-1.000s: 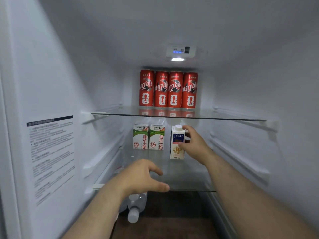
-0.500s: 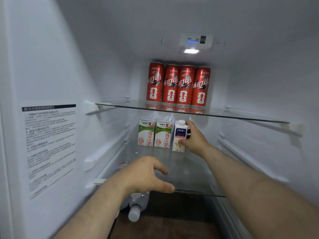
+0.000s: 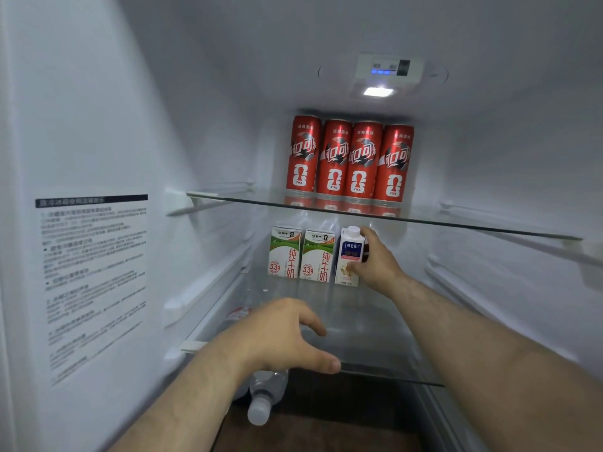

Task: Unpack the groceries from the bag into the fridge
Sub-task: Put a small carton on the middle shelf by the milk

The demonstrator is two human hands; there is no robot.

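Fridge cavity [image 3: 202, 93], near to far: water bottle [image 3: 261, 404] lies on its side below our left hand [image 3: 280, 334], which hovers over the lower glass shelf [image 3: 385, 340] front edge, fingers loosely spread, empty. Deeper in, our right hand [image 3: 378, 264] grips the capped carton [image 3: 348, 256], upright at the shelf's back, just beside two milk cartons [image 3: 318, 256] to its left. Free room is rightward; upper shelf [image 3: 473, 225] edge sits close above the cap. Four red cans [image 3: 349, 161] stand on it.

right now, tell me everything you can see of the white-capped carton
The capped carton is a slim, paper-looking box: white top, blue label band, cream lower half and a round white cap. It stands upright at the back of the lower glass shelf, right of two green milk cartons, gripped by the right hand.
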